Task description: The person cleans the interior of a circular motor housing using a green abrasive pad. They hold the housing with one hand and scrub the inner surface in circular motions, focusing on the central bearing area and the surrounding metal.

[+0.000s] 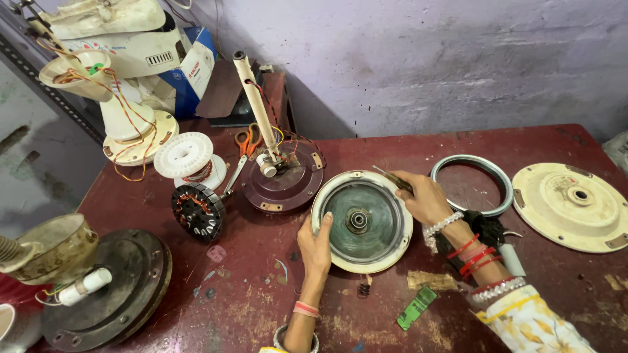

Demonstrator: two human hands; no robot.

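Observation:
A round cream fan motor housing [340, 258] with a grey inner bowl and a centre bearing lies on the dark red table [261, 307]. My left hand [315, 243] grips its left rim, thumb over the edge. At the upper right rim my right hand [424, 197] holds a thin dark tool [391, 178] whose tip points toward the housing's edge.
A maroon motor base with a cream downrod [278, 176] stands behind the housing. A wound stator [198, 210], a white wire spool [186, 157] and orange scissors [246, 139] lie to the left. A metal ring [472, 163] and a cream cover plate [575, 206] sit to the right. A dark motor [111, 287] fills the near left.

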